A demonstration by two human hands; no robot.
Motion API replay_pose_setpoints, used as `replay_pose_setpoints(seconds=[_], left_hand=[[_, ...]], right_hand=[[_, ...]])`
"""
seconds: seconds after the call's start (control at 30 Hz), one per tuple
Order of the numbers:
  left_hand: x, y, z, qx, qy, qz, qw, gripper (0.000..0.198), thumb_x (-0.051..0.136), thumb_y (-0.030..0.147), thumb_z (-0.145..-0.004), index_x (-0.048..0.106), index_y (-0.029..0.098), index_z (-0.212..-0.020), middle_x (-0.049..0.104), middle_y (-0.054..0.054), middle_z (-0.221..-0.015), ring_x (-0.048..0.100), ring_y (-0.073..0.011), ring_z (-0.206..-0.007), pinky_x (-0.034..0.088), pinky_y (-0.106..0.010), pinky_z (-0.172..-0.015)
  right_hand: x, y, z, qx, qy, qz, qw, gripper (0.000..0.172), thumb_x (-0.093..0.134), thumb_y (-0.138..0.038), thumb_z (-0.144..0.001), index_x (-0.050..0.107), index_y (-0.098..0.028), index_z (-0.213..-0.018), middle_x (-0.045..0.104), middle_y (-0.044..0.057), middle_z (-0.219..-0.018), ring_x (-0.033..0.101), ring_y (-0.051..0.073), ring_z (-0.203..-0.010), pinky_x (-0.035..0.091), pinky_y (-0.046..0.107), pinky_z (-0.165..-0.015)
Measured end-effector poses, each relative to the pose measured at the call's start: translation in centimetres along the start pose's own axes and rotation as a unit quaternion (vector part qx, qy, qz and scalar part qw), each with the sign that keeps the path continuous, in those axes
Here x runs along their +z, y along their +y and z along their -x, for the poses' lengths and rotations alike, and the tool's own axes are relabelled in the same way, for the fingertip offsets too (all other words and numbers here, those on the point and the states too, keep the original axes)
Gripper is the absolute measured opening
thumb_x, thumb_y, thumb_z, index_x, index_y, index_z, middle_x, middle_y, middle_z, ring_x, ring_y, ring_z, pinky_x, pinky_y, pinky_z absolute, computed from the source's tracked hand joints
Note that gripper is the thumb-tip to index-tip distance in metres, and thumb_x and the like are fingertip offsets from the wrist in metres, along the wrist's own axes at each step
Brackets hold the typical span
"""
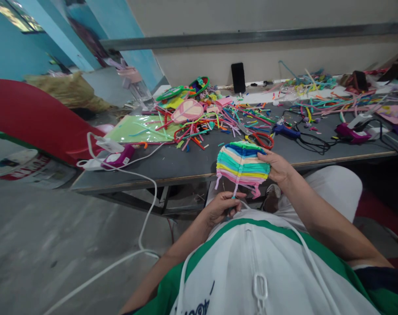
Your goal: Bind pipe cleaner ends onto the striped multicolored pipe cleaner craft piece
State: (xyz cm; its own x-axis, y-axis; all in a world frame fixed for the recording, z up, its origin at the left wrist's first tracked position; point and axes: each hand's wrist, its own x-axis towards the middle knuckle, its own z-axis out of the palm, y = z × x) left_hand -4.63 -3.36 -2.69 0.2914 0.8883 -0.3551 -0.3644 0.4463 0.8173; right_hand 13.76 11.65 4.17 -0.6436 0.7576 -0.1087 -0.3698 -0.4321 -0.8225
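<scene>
A striped, leaf-shaped pipe cleaner piece (pixel 243 164) hangs over the table's front edge, above my lap. Its bands run green, blue, peach, teal, yellow and pink, and loose pink ends dangle at its lower corners. My right hand (pixel 279 166) pinches its right edge, thumb on the front. Below, my left hand (pixel 224 205) has its fingers closed around the lower end of the stem (pixel 236 188). Red-handled scissors (pixel 263 139) lie on the table just beyond the piece. A blue glue gun (pixel 286 130) with a black cord rests to their right.
Loose pipe cleaners (pixel 225 118) are strewn over the grey table (pixel 179 164). A pink leaf shape (pixel 187 110) lies among them. Purple power strips (pixel 118 157) sit at both sides, with white cords trailing. A phone (pixel 238 78) leans at the back. A red chair (pixel 38 122) stands left.
</scene>
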Motion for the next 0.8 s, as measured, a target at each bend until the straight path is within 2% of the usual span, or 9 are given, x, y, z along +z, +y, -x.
replay_pose_setpoints(seconds=[0.13,0.3,0.5,0.67,0.8], left_hand=[[-0.2,0.1,0.4,0.052,0.019,0.038,0.998,0.050,0.074,0.026,-0.069,0.060,0.017,-0.116,0.063,-0.002,-0.080,0.053,-0.0071,-0.051,0.034,-0.019,-0.042],[-0.9,0.3,0.6,0.095,0.068,0.047,0.992,0.042,0.074,0.028,-0.070,0.061,0.016,-0.107,0.062,-0.004,-0.087,0.055,-0.0076,-0.058,0.035,-0.019,-0.045],[-0.8,0.3,0.2,0.090,0.097,0.015,0.991,0.035,0.075,0.032,-0.069,0.061,0.014,-0.096,0.061,-0.003,-0.079,0.052,-0.0070,-0.056,0.035,-0.019,-0.048],[-0.1,0.2,0.0,0.087,0.116,0.009,0.989,0.033,0.071,0.041,-0.072,0.060,0.014,-0.088,0.058,0.000,-0.067,0.043,-0.0036,-0.046,0.022,-0.017,-0.041],[0.0,0.1,0.0,0.084,0.105,0.009,0.991,0.035,0.068,0.045,-0.074,0.060,0.014,-0.088,0.053,0.003,-0.060,0.035,-0.0024,-0.042,0.014,-0.018,-0.040]], right_hand=[[-0.4,-0.7,0.1,-0.033,0.032,-0.008,0.999,0.029,0.064,-0.016,-0.077,0.064,-0.019,-0.105,0.074,0.006,-0.095,0.071,0.023,-0.088,0.056,0.040,-0.084],[-1.0,-1.2,0.2,-0.065,0.070,-0.018,0.995,0.030,0.063,-0.015,-0.076,0.064,-0.019,-0.106,0.074,0.006,-0.094,0.071,0.023,-0.088,0.055,0.042,-0.087],[-0.9,-0.7,0.1,-0.065,0.089,-0.001,0.994,0.028,0.063,-0.016,-0.077,0.064,-0.019,-0.105,0.074,0.004,-0.096,0.071,0.021,-0.087,0.056,0.039,-0.085],[-0.7,-0.7,0.3,-0.059,0.068,0.005,0.996,0.029,0.064,-0.017,-0.077,0.064,-0.020,-0.106,0.074,0.004,-0.098,0.070,0.022,-0.089,0.056,0.039,-0.086],[-0.7,-0.8,0.4,-0.059,0.063,0.015,0.996,0.029,0.064,-0.017,-0.077,0.064,-0.021,-0.106,0.073,0.004,-0.099,0.071,0.022,-0.089,0.056,0.038,-0.086]])
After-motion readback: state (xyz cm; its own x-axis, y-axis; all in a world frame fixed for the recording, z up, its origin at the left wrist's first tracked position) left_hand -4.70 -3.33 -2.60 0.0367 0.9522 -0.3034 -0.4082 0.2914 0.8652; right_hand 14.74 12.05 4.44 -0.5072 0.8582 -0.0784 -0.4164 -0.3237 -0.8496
